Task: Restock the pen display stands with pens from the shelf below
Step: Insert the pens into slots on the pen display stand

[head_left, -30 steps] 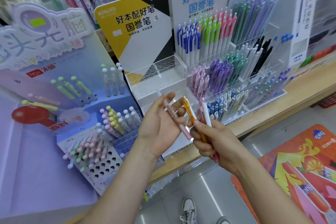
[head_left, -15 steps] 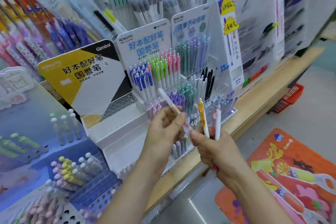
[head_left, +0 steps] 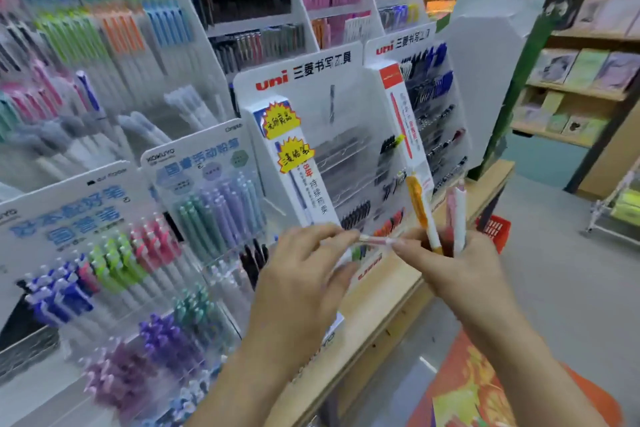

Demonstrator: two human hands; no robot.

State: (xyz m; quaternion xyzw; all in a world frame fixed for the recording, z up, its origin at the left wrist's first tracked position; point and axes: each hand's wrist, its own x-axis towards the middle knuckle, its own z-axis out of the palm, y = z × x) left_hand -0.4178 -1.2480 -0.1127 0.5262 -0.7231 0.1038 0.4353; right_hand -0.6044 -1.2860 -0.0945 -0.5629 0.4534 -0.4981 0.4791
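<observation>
One pink pen (head_left: 377, 239) lies level between both hands: the left hand (head_left: 304, 274) pinches its left end, the right hand (head_left: 453, 270) its right end. The right hand also grips an orange pen (head_left: 420, 211) and a white pen (head_left: 460, 218), both upright. All are above the shelf's (head_left: 391, 308) front edge, before the uni stand (head_left: 311, 107); coloured pens (head_left: 221, 215) fill the next stand (head_left: 194, 166) to its left.

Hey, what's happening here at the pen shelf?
A person stands at a wooden shelf of pen displays. The left hand and right hand pinch a pink pen level between them, before the uni display stand. The right hand also holds an orange pen and a white pen upright.
</observation>
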